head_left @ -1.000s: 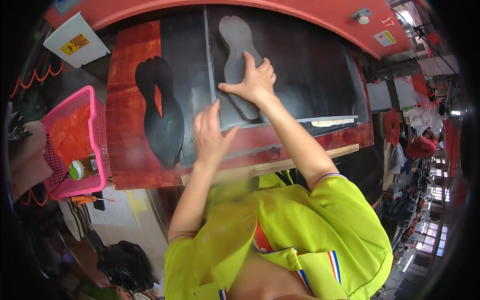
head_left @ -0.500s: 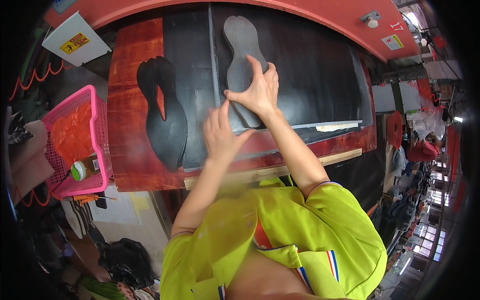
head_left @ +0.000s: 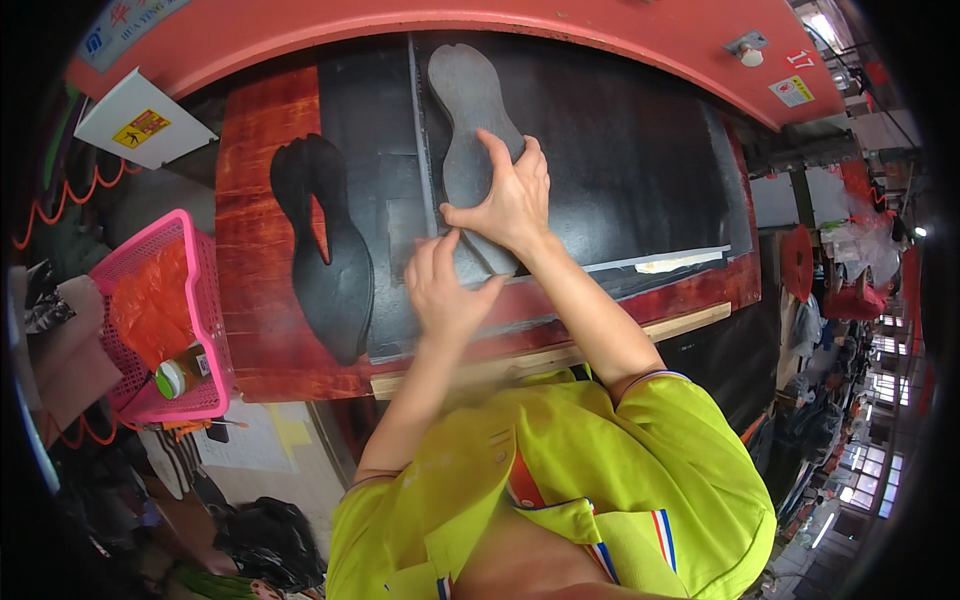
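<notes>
A salmon-red beam [head_left: 420, 22] arches beyond the red-stained worktable [head_left: 245, 340]; a pale desk [head_left: 262, 482] stands by its near left corner; well to its right, paned windows [head_left: 868, 465] and a tube lamp [head_left: 823, 530] glow.

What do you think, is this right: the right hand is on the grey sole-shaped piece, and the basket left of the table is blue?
Not quite: the basket is pink, not blue, as the head view shows. It does stand left of the table, and the right hand is on the grey sole-shaped piece.
</notes>
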`<state>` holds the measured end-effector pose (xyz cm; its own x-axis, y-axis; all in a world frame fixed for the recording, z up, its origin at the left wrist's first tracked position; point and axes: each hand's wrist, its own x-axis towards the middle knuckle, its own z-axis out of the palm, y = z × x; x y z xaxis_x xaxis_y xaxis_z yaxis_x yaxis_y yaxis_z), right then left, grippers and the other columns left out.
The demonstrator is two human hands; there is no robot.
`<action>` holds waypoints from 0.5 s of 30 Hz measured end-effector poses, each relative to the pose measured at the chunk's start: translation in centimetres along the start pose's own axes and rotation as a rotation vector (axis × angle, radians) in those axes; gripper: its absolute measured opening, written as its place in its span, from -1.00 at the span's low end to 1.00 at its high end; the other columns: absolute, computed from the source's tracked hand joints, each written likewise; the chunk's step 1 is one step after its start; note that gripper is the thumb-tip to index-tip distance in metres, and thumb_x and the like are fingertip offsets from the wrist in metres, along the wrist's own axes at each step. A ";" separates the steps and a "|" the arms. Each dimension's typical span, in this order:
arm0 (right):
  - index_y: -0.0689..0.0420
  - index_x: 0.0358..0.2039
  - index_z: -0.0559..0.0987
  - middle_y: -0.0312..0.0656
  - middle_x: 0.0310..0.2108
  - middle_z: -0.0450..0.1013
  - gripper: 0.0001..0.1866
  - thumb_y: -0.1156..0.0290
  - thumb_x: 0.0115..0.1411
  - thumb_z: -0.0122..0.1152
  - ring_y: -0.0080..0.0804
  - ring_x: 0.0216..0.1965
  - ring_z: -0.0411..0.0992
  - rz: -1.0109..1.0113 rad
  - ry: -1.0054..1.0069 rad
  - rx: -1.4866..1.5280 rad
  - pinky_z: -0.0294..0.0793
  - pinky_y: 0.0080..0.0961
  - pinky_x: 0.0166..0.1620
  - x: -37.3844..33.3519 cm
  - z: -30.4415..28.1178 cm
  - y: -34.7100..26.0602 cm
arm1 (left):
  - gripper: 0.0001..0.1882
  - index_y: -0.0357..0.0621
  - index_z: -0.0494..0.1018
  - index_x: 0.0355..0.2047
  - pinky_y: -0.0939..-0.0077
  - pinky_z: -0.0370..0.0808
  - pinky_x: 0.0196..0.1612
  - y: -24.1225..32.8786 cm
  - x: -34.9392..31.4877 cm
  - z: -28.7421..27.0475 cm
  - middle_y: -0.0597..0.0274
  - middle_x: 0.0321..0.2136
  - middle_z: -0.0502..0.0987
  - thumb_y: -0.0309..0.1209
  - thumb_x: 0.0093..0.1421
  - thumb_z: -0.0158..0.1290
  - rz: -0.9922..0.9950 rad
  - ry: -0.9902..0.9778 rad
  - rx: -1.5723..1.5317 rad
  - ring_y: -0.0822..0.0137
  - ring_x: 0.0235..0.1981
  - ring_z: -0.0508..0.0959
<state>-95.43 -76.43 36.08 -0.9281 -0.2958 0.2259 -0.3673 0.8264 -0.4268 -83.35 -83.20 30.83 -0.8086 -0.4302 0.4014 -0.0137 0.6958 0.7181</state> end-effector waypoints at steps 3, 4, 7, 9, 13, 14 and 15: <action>0.01 0.26 0.21 0.45 0.15 0.01 0.15 0.03 -0.40 0.55 0.36 0.21 0.03 0.039 -0.083 -0.012 0.14 0.06 0.21 2.0 0.4 0.2 | -0.18 -0.13 0.42 -0.04 0.13 0.32 0.06 -0.5 1.5 1.0 0.17 -0.11 0.45 -0.17 -0.37 0.45 -0.036 -0.020 -0.017 0.01 0.00 0.42; 0.02 0.26 0.20 0.45 0.16 0.00 0.15 0.02 -0.38 0.56 0.36 0.21 0.03 0.028 -0.079 -0.008 0.13 0.05 0.21 2.9 0.5 0.4 | -0.18 -0.13 0.42 -0.04 0.14 0.32 0.05 -0.7 2.2 1.5 0.16 -0.12 0.44 -0.17 -0.37 0.45 -0.034 -0.010 -0.019 0.01 0.00 0.42; 0.06 0.27 0.18 0.45 0.16 -0.01 0.14 0.00 -0.33 0.55 0.37 0.22 0.02 -0.052 -0.028 0.051 0.11 0.04 0.21 5.5 0.9 1.4 | -0.16 -0.14 0.41 -0.02 0.15 0.31 0.04 -1.6 5.0 2.8 0.11 -0.11 0.43 -0.17 -0.37 0.45 -0.046 -0.015 -0.058 0.01 0.00 0.40; 0.09 0.27 0.18 0.44 0.17 -0.02 0.13 -0.02 -0.29 0.54 0.37 0.22 0.01 -0.168 0.077 0.147 0.10 0.03 0.21 7.3 0.5 3.3 | -0.14 -0.16 0.39 0.02 0.14 0.31 0.05 -1.9 7.2 3.2 0.07 -0.09 0.41 -0.17 -0.34 0.45 -0.007 -0.045 -0.051 0.00 0.01 0.39; 0.18 -0.02 0.46 0.09 0.07 0.23 -0.40 0.24 -0.08 0.43 0.07 0.09 0.22 -0.524 0.103 0.282 0.26 -0.15 0.10 6.6 -1.7 9.1 | -0.23 -0.25 0.34 0.09 0.19 0.32 0.08 -2.6 13.5 2.4 0.01 -0.05 0.37 -0.25 -0.13 0.37 0.097 0.018 -0.092 0.01 0.01 0.37; 0.18 -0.11 0.51 0.02 -0.01 0.31 -0.50 0.27 -0.07 0.41 0.03 0.02 0.29 -0.575 0.049 0.296 0.32 -0.17 0.05 5.6 -2.4 10.6 | -0.28 -0.29 0.33 0.10 0.23 0.33 0.07 -2.7 15.4 1.9 0.00 -0.04 0.36 -0.28 -0.06 0.33 0.128 0.075 -0.145 0.02 0.01 0.37; 0.18 -0.15 0.52 -0.01 -0.08 0.34 -0.54 0.27 -0.06 0.40 -0.01 -0.04 0.32 -0.567 -0.030 0.300 0.34 -0.19 0.01 4.4 -3.0 11.9 | -0.29 -0.31 0.31 0.12 0.17 0.25 0.15 -2.7 17.5 1.3 -0.06 0.01 0.33 -0.26 0.00 0.29 0.108 0.161 -0.161 -0.02 0.06 0.34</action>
<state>-103.72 -66.47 34.66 -0.5842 -0.6649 0.4655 -0.7987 0.3688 -0.4755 -98.23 -91.85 35.15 -0.6960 -0.4536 0.5566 0.1715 0.6478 0.7423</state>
